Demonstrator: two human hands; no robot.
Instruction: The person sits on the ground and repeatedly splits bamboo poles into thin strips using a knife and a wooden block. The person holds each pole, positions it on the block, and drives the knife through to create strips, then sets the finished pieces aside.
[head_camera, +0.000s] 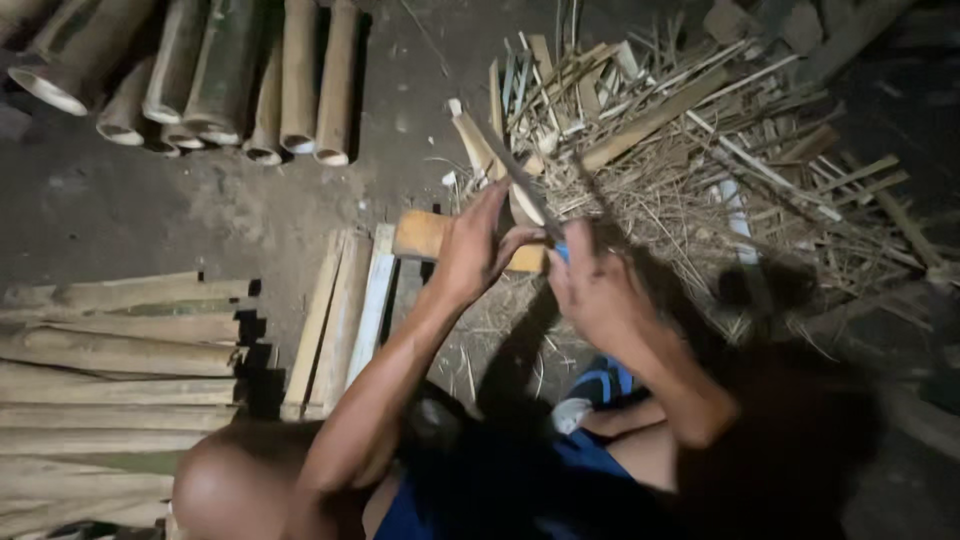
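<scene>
Down low, near the middle of the view: left hand (478, 248) curled around the lower part of a thin pale bamboo strip (478, 140), fingers closed on it. Right hand (590, 285) clenched around the bluish handle of a long dark blade (520, 175), handle almost wholly hidden inside the fist, only a sliver of blue showing. Blade laid slantwise against the strip, up and to the left; exact point of contact too blurred to tell. Just behind the hands, a flat tan wooden block (420, 235) on the dirt floor (120, 210), partly covered by the left hand. Further back and right, a loose heap of pale bamboo splinters and shavings (700, 150), single pieces hard to make out. Top left, a row of cut green-brown bamboo tubes (230, 80), upper ends cut off by the frame. Left edge, a stack of split bamboo slats (110, 370), running out of view. Between stack and arms, three pale flat slats (345, 310) side by side. Lower right lost in deep shadow; blue shorts (590, 385) and bare knees only partly seen.
</scene>
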